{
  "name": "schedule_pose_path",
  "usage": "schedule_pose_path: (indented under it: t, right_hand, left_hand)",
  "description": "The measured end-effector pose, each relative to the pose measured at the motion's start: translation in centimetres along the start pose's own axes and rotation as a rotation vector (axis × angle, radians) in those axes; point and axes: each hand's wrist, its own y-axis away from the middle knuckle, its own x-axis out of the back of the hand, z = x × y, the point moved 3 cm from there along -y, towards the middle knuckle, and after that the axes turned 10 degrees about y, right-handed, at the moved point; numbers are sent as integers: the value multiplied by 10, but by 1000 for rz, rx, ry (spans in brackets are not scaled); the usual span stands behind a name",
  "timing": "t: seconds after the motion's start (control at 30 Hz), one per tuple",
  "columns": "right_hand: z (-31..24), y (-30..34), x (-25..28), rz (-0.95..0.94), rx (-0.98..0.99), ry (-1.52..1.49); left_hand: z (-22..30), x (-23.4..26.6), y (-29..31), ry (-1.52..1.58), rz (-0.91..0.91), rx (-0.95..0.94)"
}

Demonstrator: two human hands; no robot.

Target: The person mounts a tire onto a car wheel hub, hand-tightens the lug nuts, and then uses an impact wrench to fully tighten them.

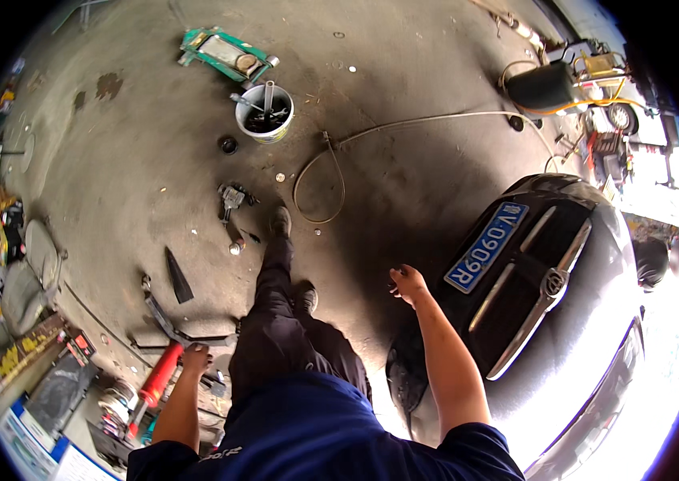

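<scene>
My right hand (408,284) hangs in the air just left of the dark car's front end (516,272), close to the blue licence plate (486,247). Its fingers are loosely bent and apart, and nothing shows in them. On the other side, my left hand (196,358) is low beside my leg, in line with the top of a red cylinder-bodied tool (163,373). Whether it touches the tool is unclear, and its fingers are mostly hidden. My legs are in mid-stride, with one shoe (280,222) well ahead of the other.
A white bucket of tools (285,127) stands ahead, near a green floor jack (223,53). A hose (427,123) loops across the floor toward a black compressor tank (542,85). A metal part (231,199) and a dark wedge-shaped piece (178,276) lie at left, near chairs (41,248).
</scene>
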Motion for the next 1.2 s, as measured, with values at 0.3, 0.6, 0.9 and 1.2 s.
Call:
schedule_pose_path:
  t: [0.3,0.6,0.9,1.2]
  right_hand:
    - [-12,-348,-70,-20,-100,419]
    - [-81,-643,-158,207,81,531]
    - [-149,-397,-162,-187,95,-639]
    - [-209,-47,-64,27,599,-251]
  left_hand:
    - [340,-255,-101,-119,-141,-434]
    - [302,-352,-206,-286,-116,-267]
    - [332,-396,-126,-452,-192,-405]
    - [494,-583,122,173,-878,1]
